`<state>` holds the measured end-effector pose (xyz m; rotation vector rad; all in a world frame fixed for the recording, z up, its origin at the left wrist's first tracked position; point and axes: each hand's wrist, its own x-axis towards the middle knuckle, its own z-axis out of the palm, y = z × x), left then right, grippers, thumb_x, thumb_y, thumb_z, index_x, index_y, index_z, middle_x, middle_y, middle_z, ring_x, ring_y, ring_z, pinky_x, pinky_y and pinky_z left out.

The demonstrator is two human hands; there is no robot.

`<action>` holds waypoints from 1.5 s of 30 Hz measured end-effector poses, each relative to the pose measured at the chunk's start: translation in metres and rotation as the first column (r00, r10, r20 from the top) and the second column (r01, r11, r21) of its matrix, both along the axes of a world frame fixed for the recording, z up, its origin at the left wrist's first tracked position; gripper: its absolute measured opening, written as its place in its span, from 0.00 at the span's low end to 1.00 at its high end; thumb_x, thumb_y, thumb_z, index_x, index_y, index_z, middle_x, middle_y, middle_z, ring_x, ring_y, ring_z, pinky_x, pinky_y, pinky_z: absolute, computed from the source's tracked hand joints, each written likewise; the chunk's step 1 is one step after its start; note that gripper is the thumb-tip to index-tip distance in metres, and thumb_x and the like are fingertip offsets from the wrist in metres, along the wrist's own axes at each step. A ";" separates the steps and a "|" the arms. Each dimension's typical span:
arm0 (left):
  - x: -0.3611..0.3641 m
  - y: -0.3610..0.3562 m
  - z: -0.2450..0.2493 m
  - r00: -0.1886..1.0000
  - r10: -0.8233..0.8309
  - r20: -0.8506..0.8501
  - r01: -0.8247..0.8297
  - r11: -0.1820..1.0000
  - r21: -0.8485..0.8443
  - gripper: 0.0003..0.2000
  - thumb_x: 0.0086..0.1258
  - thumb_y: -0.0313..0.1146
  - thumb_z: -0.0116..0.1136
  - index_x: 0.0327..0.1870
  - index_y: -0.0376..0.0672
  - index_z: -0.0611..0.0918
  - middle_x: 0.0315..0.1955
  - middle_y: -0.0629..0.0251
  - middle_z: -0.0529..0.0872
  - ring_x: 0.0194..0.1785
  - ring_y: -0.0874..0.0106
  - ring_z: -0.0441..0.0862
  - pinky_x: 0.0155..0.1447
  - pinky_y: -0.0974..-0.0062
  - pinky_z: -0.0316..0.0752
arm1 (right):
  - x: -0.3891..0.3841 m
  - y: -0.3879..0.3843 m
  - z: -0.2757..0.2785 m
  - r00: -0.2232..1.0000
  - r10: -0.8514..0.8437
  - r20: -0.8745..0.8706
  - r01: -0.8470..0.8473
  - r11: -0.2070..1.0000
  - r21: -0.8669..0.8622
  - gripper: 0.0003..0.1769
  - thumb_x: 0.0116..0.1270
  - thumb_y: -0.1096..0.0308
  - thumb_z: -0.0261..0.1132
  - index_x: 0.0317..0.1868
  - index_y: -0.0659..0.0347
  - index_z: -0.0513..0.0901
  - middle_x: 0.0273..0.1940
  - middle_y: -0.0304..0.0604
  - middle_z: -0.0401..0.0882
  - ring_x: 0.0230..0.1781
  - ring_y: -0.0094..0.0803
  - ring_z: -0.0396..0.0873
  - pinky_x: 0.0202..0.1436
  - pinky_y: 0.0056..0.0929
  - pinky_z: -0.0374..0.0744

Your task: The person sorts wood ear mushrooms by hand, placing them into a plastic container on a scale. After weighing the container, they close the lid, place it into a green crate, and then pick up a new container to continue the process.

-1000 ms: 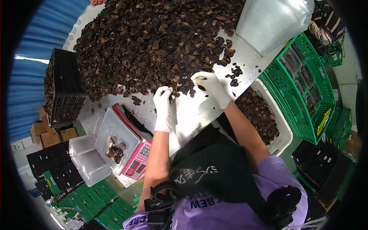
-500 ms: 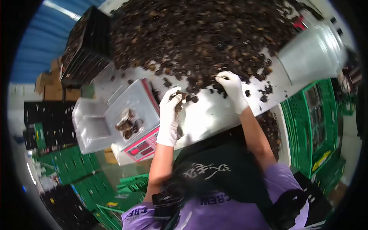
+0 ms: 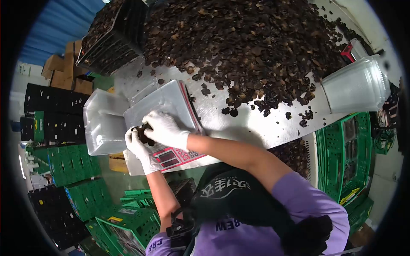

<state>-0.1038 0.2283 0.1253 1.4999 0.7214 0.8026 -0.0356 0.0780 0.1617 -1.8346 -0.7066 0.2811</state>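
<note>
My left hand (image 3: 140, 150), in a white glove, is closed around dark wood ear mushrooms (image 3: 147, 135) at the near left side of the weighing scale (image 3: 183, 154). My right hand (image 3: 164, 128), gloved too, reaches across from the right, its fingers curled against the same mushrooms. Both hands are over the clear plastic box (image 3: 106, 123) and the scale's pale tray (image 3: 171, 96). The hands hide most of the mushrooms and part of the box. The scale has a red and white key panel with a display.
A large heap of wood ear mushrooms (image 3: 243, 47) covers the back of the metal table (image 3: 230, 132). A black crate (image 3: 115, 42) stands at the back left, stacked clear boxes (image 3: 356, 87) at the right. Green crates (image 3: 344, 153) stand beyond the table's right edge, more at the lower left.
My right hand has moved left from the edge of the heap to the scale. My left hand has moved left and down to meet it at the mushrooms. The view has shifted.
</note>
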 end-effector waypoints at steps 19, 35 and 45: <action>-0.010 -0.299 -0.033 0.063 -0.940 -0.335 0.941 -0.056 0.334 0.17 0.59 0.28 0.62 0.51 0.40 0.77 0.41 0.58 0.81 0.45 0.69 0.81 0.54 0.74 0.74 | 0.014 -0.336 -0.105 0.771 -0.206 0.603 0.593 0.579 -0.560 0.16 0.57 0.66 0.64 0.48 0.56 0.79 0.55 0.42 0.74 0.65 0.41 0.65 0.67 0.44 0.61; 0.096 -0.243 -0.090 0.610 -0.302 -0.733 0.792 0.247 0.558 0.11 0.49 0.37 0.69 0.28 0.42 0.80 0.32 0.58 0.82 0.41 0.57 0.80 0.47 0.63 0.75 | -0.005 -0.308 -0.112 0.696 -0.563 0.446 0.718 0.553 -0.423 0.22 0.51 0.61 0.71 0.48 0.53 0.79 0.44 0.39 0.75 0.53 0.37 0.70 0.53 0.36 0.67; 0.130 -0.302 -0.069 0.626 -0.523 -0.579 0.708 0.070 0.702 0.13 0.56 0.33 0.65 0.43 0.45 0.83 0.42 0.61 0.79 0.51 0.61 0.74 0.55 0.64 0.69 | -0.025 -0.314 -0.130 0.687 -0.595 0.417 0.722 0.626 -0.295 0.11 0.51 0.66 0.72 0.32 0.57 0.79 0.41 0.39 0.74 0.47 0.37 0.71 0.47 0.36 0.68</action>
